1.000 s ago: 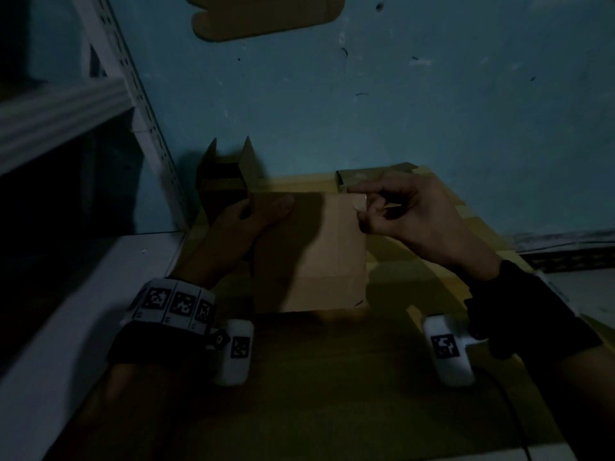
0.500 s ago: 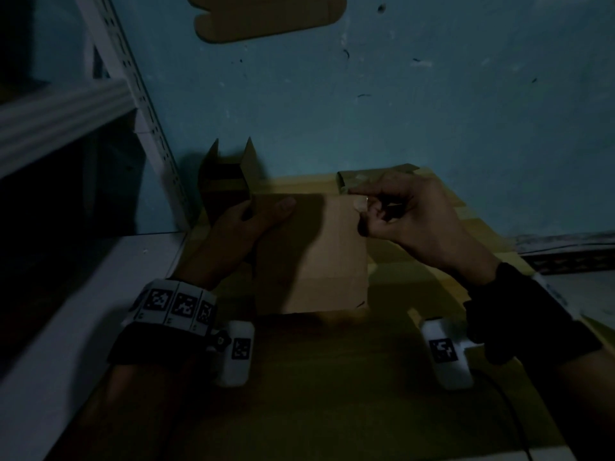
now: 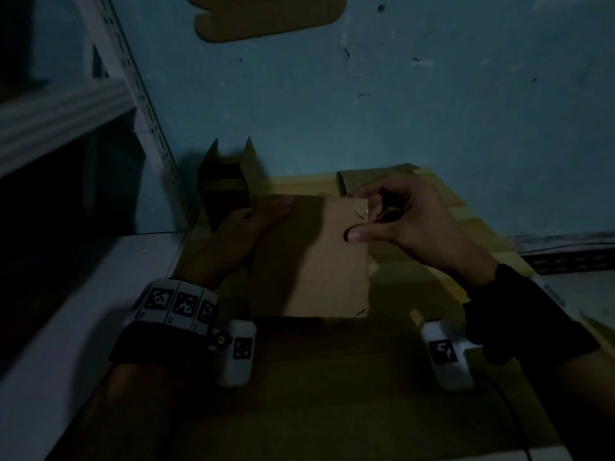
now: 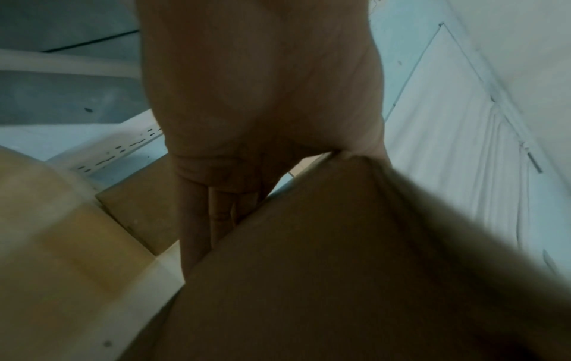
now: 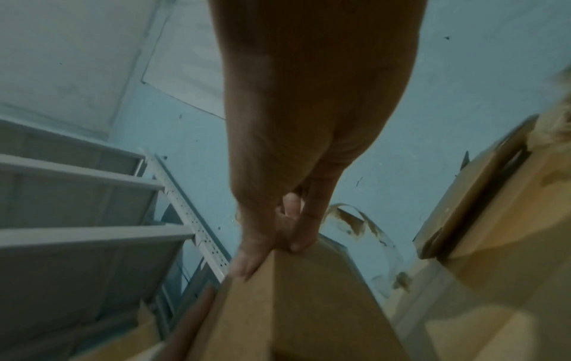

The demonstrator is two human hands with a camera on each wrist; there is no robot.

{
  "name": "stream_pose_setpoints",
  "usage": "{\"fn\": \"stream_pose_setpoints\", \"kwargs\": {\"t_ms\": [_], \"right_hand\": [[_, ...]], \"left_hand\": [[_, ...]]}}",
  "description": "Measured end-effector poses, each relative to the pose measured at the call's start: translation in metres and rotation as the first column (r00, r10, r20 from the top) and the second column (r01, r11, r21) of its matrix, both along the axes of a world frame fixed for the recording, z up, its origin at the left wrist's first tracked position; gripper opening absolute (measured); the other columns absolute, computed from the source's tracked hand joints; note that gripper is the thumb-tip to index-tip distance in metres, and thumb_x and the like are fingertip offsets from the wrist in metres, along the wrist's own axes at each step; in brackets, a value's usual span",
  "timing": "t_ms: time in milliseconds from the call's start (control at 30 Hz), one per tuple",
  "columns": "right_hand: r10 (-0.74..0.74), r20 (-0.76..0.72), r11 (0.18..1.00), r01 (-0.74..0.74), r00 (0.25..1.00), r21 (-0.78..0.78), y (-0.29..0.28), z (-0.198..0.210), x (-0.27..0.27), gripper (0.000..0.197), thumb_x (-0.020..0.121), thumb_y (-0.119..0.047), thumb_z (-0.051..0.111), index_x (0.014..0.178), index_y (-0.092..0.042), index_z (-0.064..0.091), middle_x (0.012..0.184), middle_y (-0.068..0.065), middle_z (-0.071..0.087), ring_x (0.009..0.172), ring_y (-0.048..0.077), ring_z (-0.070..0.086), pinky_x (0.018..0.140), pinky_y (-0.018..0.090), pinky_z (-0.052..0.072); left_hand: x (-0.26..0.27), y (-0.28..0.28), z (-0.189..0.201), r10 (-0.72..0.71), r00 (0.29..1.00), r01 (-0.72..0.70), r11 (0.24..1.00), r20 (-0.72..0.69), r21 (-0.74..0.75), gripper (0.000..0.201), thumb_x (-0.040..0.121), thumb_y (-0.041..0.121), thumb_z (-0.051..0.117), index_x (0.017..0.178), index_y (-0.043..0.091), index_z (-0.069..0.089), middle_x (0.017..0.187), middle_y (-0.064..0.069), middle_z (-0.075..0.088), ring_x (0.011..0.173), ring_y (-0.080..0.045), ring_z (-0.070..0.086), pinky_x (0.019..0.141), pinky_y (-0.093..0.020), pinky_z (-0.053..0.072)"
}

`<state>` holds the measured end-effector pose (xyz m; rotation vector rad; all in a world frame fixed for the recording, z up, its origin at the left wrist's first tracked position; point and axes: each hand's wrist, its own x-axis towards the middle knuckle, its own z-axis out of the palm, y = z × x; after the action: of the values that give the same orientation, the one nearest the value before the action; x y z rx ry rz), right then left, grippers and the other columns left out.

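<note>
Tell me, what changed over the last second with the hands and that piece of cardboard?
The right hand slid its thumb a little down the right edge of the cardboard piece, away from the top corner, while its fingers kept pinching there. The left hand still holds the left edge, and the cardboard has not moved.

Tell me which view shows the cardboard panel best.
Head view: the whole cardboard panel shows edge to edge, with the left hand and right hand gripping its upper sides. Left wrist shows only a blurred near face; right wrist just the pinched corner.
</note>
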<state>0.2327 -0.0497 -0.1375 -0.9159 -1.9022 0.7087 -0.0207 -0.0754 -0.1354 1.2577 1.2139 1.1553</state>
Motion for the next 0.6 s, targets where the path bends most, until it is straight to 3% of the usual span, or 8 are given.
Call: {"fn": "stream_pose_setpoints", "kwargs": {"t_ms": [100,200,333,433,533,600], "right_hand": [[0.025,-0.053,0.999,-0.026,0.998,-0.021,0.0051,0.0005,0.0002,0.04,0.07,-0.015,0.085,0.107,-0.01,0.073,0.076,0.0,0.068,0.068,0.017,0.068,0.07,0.027,0.056],[0.047,-0.047,0.999,-0.047,0.998,0.003,0.0068,-0.0023,-0.0006,0.025,0.083,0.0,0.077,0.106,-0.007,0.074,0.077,-0.008,0.067,0.063,0.017,0.066,0.061,0.026,0.055],[0.038,-0.017,0.991,-0.036,0.999,0.127,0.005,-0.004,-0.0037,0.017,0.09,0.006,0.068,0.103,-0.001,0.074,0.083,0.007,0.07,0.057,0.01,0.065,0.054,0.023,0.054],[0.025,-0.024,0.984,-0.02,0.999,0.179,0.0057,-0.0051,-0.0051,0.019,0.091,0.007,0.066,0.102,-0.005,0.074,0.076,0.001,0.068,0.053,0.008,0.064,0.051,0.022,0.053],[0.019,-0.022,0.981,-0.014,1.0,0.193,0.0065,-0.0063,-0.0053,0.016,0.094,0.004,0.063,0.102,-0.004,0.074,0.074,-0.001,0.067,0.054,0.013,0.065,0.052,0.026,0.054],[0.032,-0.047,0.982,-0.023,0.998,0.188,0.0066,-0.0064,-0.0043,0.016,0.1,-0.001,0.057,0.1,-0.004,0.074,0.074,0.002,0.065,0.056,0.021,0.066,0.054,0.031,0.055]], "left_hand": [[0.0008,-0.0011,0.0012,0.002,1.0,-0.002,1.0,-0.009,-0.001,0.038,0.08,0.048,0.061,0.093,0.013,0.071,0.078,0.003,0.076,0.071,-0.01,0.072,0.059,-0.016,0.054],[-0.0009,-0.0008,0.0002,0.011,1.0,-0.011,1.0,-0.024,0.008,0.034,0.089,0.043,0.06,0.095,0.012,0.072,0.081,0.001,0.077,0.074,-0.011,0.073,0.061,-0.016,0.054],[-0.002,-0.0011,-0.0006,0.016,0.999,-0.016,1.0,-0.038,0.008,0.036,0.084,0.048,0.061,0.094,0.014,0.072,0.083,0.001,0.077,0.076,-0.012,0.073,0.064,-0.018,0.055],[-0.0017,-0.001,-0.0003,0.015,1.0,-0.015,1.0,-0.021,0.007,0.035,0.086,0.046,0.061,0.093,0.014,0.072,0.08,0.002,0.077,0.073,-0.011,0.073,0.062,-0.017,0.056],[-0.0008,-0.0015,-0.0005,0.014,1.0,-0.014,1.0,-0.024,0.006,0.039,0.079,0.05,0.061,0.089,0.014,0.072,0.079,0.0,0.076,0.072,-0.012,0.072,0.062,-0.019,0.057],[-0.0003,-0.0009,-0.0007,0.011,1.0,-0.011,1.0,0.005,-0.014,0.033,0.087,0.045,0.059,0.087,0.015,0.072,0.078,0.0,0.076,0.07,-0.011,0.072,0.063,-0.019,0.057]]}}
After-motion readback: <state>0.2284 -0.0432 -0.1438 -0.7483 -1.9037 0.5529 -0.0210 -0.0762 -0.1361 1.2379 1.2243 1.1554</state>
